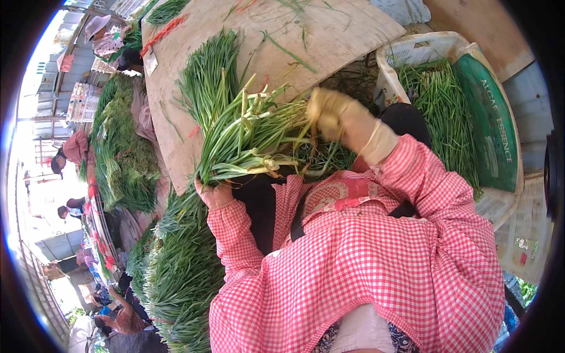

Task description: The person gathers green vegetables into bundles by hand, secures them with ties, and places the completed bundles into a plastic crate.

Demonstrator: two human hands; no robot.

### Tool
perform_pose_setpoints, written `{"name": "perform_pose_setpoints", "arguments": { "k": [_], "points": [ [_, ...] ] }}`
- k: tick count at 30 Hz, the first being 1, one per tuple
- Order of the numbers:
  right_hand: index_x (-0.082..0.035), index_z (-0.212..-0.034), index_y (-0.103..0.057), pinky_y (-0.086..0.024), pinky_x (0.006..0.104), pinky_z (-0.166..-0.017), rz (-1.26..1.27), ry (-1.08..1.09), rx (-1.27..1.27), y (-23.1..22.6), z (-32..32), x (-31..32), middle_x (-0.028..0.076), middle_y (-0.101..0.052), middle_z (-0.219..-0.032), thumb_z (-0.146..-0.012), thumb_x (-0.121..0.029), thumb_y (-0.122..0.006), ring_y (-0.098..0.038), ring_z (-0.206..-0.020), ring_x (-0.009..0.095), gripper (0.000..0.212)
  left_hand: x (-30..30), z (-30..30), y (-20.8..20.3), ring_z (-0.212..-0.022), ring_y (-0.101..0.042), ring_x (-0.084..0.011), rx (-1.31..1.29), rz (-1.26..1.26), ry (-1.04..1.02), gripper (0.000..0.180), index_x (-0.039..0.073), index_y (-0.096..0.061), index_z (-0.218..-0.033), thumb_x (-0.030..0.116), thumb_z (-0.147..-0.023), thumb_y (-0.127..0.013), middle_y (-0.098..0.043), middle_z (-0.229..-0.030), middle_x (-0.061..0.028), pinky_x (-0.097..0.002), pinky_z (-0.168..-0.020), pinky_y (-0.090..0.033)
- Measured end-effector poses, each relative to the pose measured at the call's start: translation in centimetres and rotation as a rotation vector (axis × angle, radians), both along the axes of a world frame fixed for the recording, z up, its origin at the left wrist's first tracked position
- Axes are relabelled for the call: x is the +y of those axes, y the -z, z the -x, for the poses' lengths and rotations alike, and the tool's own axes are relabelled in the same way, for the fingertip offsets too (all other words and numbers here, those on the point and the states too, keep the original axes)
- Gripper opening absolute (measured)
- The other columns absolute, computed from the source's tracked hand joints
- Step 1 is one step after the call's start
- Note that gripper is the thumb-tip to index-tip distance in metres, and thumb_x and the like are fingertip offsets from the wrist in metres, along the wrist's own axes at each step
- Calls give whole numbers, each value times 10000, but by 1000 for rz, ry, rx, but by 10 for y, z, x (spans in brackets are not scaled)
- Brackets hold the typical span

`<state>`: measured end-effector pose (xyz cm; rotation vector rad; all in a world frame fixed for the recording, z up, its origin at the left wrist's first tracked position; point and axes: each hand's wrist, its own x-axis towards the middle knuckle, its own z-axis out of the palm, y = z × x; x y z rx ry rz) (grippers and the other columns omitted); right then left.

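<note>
My left hand (215, 194) is closed round a loose bunch of garlic chives (235, 147), long green leaves with pale stalk ends pointing right. Some of those ends look yellowed and dry. My right hand (341, 117), in a yellowish glove, is at the stalk ends. Motion smears its fingers, so whether they grip any strands cannot be made out. Just beyond the held bunch, a neater green bunch (209, 76) lies on the pale board (335, 38).
At the right stands a white crate (391, 76) filled with green stalks (438, 106), with a green sack (491, 117) along its side. Large heaps of greens (182, 282) lie at my left. Red ties (165, 35) and loose leaves are on the board. Several people work farther left.
</note>
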<state>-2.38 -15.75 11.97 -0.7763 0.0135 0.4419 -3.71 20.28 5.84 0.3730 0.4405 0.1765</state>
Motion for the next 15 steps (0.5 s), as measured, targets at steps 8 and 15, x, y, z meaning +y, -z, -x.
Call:
{"name": "perform_pose_setpoints", "arguments": {
  "k": [8,15],
  "points": [
    [-59,-1018,-578,-465,367,-762,1431,-172,-664,-6,-26,22,140,-618,-860,-730,-562,-599,-590,-817,306,580,-26,6,-9,-906,-603,-303,24,-73,64,340,-36,-586,-1002,223,-826,-453,-620,-1000,-190,-456,-787,-508],
    [-71,-1001,-603,-436,278,-572,664,-332,-571,74,-34,31,74,-622,-783,-865,-196,-528,-552,-634,173,200,-28,5,-1,-910,-607,-305,15,-123,99,343,-23,-577,-1041,226,-823,-487,-624,-1009,-177,-444,-815,-502]
  ]
}}
